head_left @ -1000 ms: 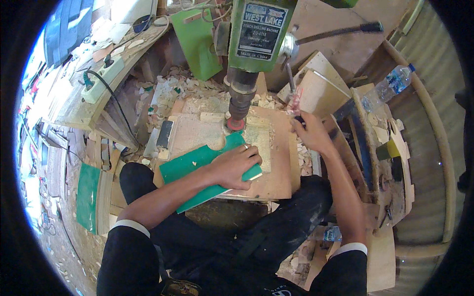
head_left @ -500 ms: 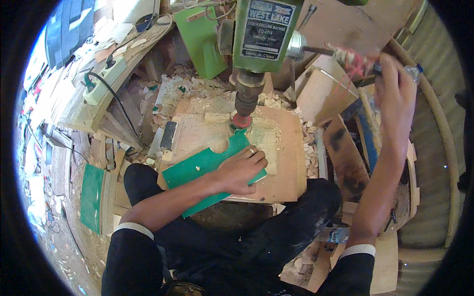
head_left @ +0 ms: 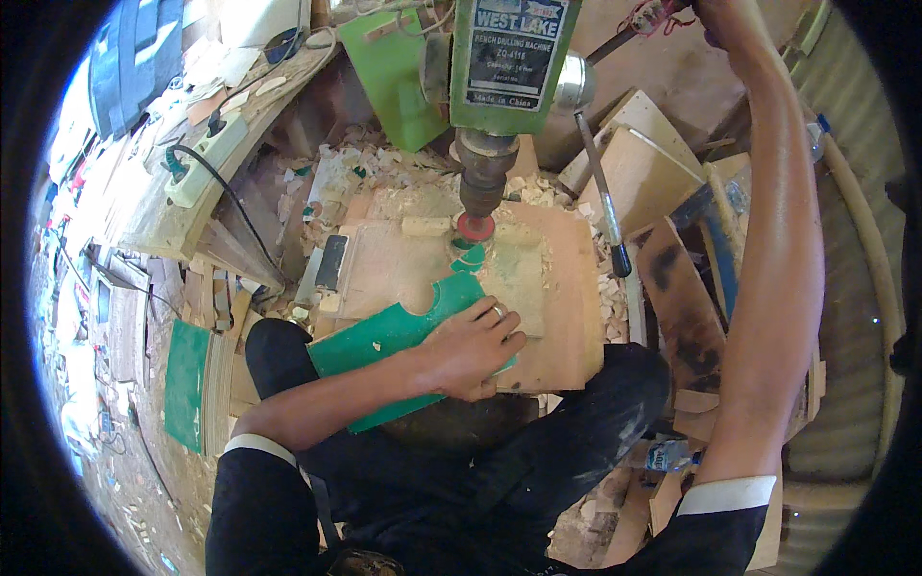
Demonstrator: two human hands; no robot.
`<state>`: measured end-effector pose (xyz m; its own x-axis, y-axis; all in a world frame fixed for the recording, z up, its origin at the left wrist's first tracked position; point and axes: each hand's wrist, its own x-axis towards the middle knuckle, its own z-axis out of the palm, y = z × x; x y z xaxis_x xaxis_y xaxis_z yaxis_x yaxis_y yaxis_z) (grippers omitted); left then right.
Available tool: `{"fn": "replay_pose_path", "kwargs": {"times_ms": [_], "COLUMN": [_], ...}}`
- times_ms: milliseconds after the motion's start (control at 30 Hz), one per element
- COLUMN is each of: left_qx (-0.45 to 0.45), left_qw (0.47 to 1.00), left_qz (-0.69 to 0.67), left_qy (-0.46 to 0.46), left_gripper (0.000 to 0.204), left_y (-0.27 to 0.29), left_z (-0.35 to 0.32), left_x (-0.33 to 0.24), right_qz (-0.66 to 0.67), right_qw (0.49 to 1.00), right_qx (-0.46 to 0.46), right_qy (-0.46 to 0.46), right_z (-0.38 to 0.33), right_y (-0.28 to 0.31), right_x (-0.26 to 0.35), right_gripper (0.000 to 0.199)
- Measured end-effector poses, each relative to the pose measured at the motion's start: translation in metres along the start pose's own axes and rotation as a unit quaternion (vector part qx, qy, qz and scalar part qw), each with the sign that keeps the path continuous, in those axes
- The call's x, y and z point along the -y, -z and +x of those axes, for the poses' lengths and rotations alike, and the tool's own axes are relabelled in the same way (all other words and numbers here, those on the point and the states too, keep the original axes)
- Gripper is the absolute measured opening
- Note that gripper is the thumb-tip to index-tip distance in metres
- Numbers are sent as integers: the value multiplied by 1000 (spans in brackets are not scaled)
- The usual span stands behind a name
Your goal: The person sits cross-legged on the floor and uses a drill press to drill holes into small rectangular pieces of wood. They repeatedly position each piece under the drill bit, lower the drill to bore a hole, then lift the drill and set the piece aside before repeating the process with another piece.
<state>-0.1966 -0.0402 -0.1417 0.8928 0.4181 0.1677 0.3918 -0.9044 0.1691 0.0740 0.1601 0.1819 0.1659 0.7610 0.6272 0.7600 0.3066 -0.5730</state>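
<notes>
Green-faced notched board lies nearside of the red hole saw, apart from it. Left hand clasps board's edge, directly nearside of saw. Right hand, far right of saw, cropped; grip unclear. Board likely light, stiff, slick-faced; notch corners could chip. Best held well back from saw.

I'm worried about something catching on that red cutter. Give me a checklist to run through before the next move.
1. Left hand apart from the red cutter: ok; it is on the green board.
2. Green board apart from the cutter: ok; a gap shows.
3. Cutter area free of loose pieces: not ok; a green offcut lies just in front.
4. Right hand firmly on the upper lever: cannot tell; the picture's upper edge cuts the hand off.
5. Cutter at a standstill: cannot tell from one image.
</notes>
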Motion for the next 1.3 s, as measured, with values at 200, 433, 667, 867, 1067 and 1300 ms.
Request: {"fn": "replay_pose_path", "kwargs": {"times_ms": [200,433,667,867,1067,1300], "left_qx": [-30,11,-71,-102,-88,-39], "left_qw": [992,987,962,935,918,921], "left_qz": [99,72,93,173,244,266], "left_qy": [-76,-143,-249,-294,-301,-281], "left_gripper": [56,50,43,36,31,35], "left_y": [31,68,85,113,121,114], "left_z": [-21,-35,-1,60,92,89], "left_x": [-43,-54,-70,-70,-71,-62], "right_qz": [-1,310,373,328,316,499], "right_qw": [999,948,917,920,931,865], "right_qx": [-28,-63,41,69,110,7], "right_qy": [-18,11,135,204,143,-59], "right_z": [-6,-101,-226,-230,-231,-227], "right_y": [2,18,2,3,15,3], "right_x": [5,-4,-34,-45,-30,-12], "right_gripper": [38,29,48,54,31,16]}}
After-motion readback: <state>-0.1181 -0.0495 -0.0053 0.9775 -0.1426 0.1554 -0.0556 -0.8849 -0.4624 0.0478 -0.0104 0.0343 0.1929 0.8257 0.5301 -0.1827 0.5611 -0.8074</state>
